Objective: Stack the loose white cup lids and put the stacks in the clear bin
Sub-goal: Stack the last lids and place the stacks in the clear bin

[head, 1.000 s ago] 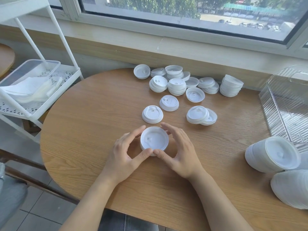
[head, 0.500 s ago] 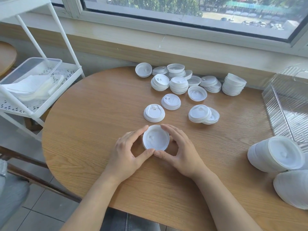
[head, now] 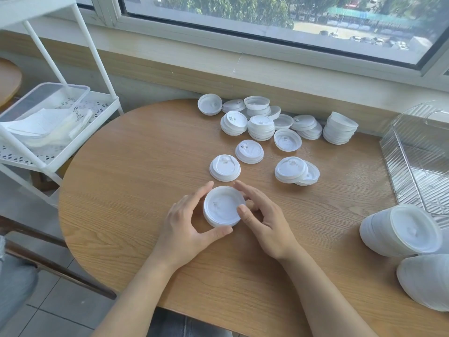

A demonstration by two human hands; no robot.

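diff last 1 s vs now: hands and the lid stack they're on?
Right hand: thumb moved up from beside the left thumb onto the rim of the small lid stack, fingers along its far side. Left hand keeps its grip, thumb under the near edge. Stack still on the table. Loose lids and clear bin unchanged.

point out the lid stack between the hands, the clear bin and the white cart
lid stack [head: 222,207]: head view, on the face of its top lid
clear bin [head: 418,152]: head view, on its ribbed side wall
white cart [head: 102,105]: head view, on the perforated tray's bare corner
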